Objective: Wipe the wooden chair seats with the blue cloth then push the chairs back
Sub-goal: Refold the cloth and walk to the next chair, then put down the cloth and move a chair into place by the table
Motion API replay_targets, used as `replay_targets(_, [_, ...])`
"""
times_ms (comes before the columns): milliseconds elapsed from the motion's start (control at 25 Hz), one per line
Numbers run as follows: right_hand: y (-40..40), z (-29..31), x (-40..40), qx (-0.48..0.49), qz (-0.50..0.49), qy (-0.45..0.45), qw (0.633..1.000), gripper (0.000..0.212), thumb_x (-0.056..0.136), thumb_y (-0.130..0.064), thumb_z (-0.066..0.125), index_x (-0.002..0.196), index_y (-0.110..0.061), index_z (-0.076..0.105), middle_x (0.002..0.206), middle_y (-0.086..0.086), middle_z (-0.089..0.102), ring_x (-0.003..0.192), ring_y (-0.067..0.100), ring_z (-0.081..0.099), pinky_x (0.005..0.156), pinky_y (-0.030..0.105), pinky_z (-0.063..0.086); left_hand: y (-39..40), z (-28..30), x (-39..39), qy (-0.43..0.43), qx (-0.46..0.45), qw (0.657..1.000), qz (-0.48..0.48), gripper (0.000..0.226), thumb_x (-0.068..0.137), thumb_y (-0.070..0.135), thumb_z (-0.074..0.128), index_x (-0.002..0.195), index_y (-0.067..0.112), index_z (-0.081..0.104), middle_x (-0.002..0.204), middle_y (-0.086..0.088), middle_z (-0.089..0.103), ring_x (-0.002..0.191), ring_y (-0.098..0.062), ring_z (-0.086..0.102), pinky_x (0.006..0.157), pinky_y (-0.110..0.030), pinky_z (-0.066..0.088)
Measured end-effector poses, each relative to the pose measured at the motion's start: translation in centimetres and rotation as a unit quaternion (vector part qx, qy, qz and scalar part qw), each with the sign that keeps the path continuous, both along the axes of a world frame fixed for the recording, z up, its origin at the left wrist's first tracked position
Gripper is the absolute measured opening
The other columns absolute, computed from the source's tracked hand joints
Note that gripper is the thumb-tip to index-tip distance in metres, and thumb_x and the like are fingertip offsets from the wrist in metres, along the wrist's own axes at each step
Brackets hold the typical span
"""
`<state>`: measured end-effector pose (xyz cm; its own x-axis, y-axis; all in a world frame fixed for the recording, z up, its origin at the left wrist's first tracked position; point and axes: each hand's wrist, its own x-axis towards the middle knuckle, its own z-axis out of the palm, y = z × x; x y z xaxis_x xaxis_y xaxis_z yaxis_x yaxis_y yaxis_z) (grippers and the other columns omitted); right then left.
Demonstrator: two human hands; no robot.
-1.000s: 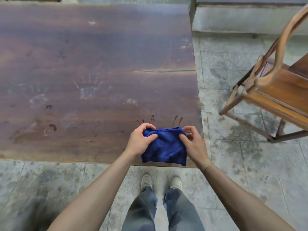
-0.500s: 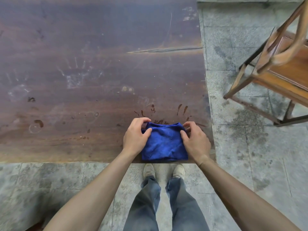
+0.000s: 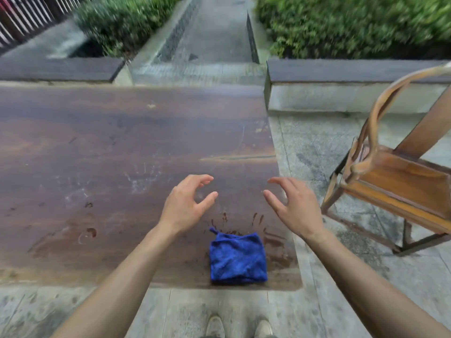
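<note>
Head view: outdoor paving, dark table point(image 3: 109, 154), background blurred. Cloth point(image 3: 238, 257) lies folded at the table's near edge, behind and between both hands. Left hand point(image 3: 186, 206) and right hand point(image 3: 292, 208) spread, empty. Chair point(image 3: 400, 181) right of right hand, probably nearer it.

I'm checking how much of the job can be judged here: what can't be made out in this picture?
- Wooden chair: head view, right edge cuts off its seat and back.
- Other chairs: none in view.
- Hedges and railing: motion blur.
- Shoes: bottom edge crops them.
</note>
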<state>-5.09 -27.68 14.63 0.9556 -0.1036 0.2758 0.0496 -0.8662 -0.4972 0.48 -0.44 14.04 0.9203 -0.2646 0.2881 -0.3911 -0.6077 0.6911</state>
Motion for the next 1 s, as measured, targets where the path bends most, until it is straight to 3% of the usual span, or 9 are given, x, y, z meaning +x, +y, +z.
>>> replay_targets(160, [-0.3,7.7,-0.3,-0.039,0.039,-0.122,0.991,0.043,0.091,-0.058,0.049,0.118,-0.029,0.065,0.121,-0.009,0.065,0.118,0.017,0.057,0.095,0.041,0.043,0.6,8.5,-0.2,-0.123,0.018,0.991,-0.05,0.042,0.086,0.053,0.061,0.12,0.027,0.062,0.12,0.014,0.064,0.114,-0.009,0.061,0.099,-0.047,0.048])
replay_targets(400, [-0.3,14.5,-3.2,-0.06,0.08,-0.262,0.96,0.04,0.093,-0.052,0.056,0.118,-0.023,0.067,0.124,-0.007,0.064,0.125,0.019,0.055,0.099,0.04,0.041,0.5,16.2,-3.2,-0.278,0.065,0.956,-0.072,0.048,0.087,0.052,0.062,0.123,0.021,0.063,0.124,0.009,0.063,0.122,-0.011,0.055,0.107,-0.048,0.038])
replay_targets(760, [-2.6,16.5,-7.3,-0.08,0.037,-0.291,0.953,0.043,0.092,-0.051,0.056,0.121,-0.021,0.067,0.127,-0.006,0.063,0.128,0.02,0.054,0.102,0.045,0.042,0.6,18.2,-5.0,-0.31,0.035,0.944,-0.108,0.05,0.088,0.054,0.062,0.125,0.021,0.062,0.13,0.008,0.059,0.13,-0.01,0.05,0.114,-0.056,0.029])
replay_targets(1000, [-5.9,15.8,-12.2,-0.139,-0.086,-0.256,0.953,0.042,0.092,-0.052,0.058,0.122,-0.023,0.066,0.127,-0.006,0.063,0.128,0.019,0.054,0.101,0.043,0.043,-6.7,17.4,-2.2,-0.33,-0.006,0.919,-0.217,0.049,0.085,0.049,0.065,0.122,0.017,0.065,0.128,0.003,0.062,0.123,-0.02,0.057,0.116,-0.047,0.03])
